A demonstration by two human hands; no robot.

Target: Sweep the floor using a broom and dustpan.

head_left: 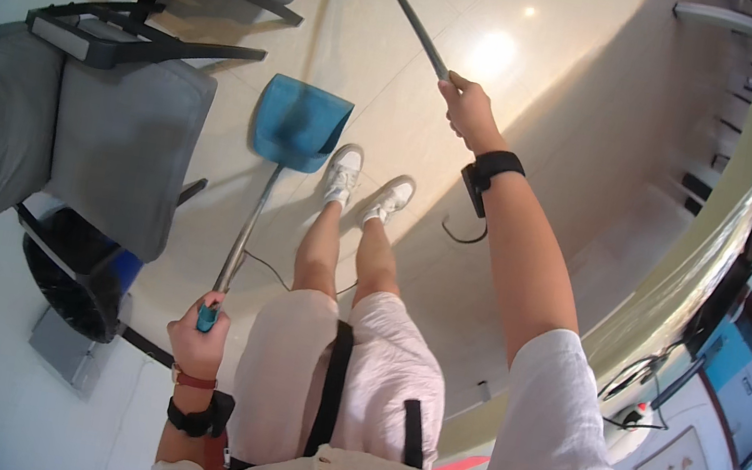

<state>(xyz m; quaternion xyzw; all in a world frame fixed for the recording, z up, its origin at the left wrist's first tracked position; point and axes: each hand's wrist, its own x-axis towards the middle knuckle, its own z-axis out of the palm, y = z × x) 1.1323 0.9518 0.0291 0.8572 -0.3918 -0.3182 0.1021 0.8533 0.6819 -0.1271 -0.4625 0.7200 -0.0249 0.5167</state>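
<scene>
A view straight down a standing person's body onto a glossy, pale tiled floor that fills most of the frame and reflects a bright ceiling light. At the left stand grey upholstered chairs with black frames, one close beside the person and another further up at the top edge. Below the nearer chair sits a dark round bin with a blue part showing at its side. The person wears pale pink shorts, a white top and white sneakers, feet planted side by side on the tiles. Just left of the feet, a blue dustpan rests on the floor, its open mouth facing away from the person, its long metal handle slanting down and back toward the left hand. That left hand is closed in a fist around the handle's blue grip at hip level, with a red band and a black watch on the wrist. The right hand is stretched forward with the arm extended, fingers wrapped firmly around a long dark pole that runs away toward the top of the frame; its far end is out of sight. A black wrist device sits just behind that hand.
</scene>
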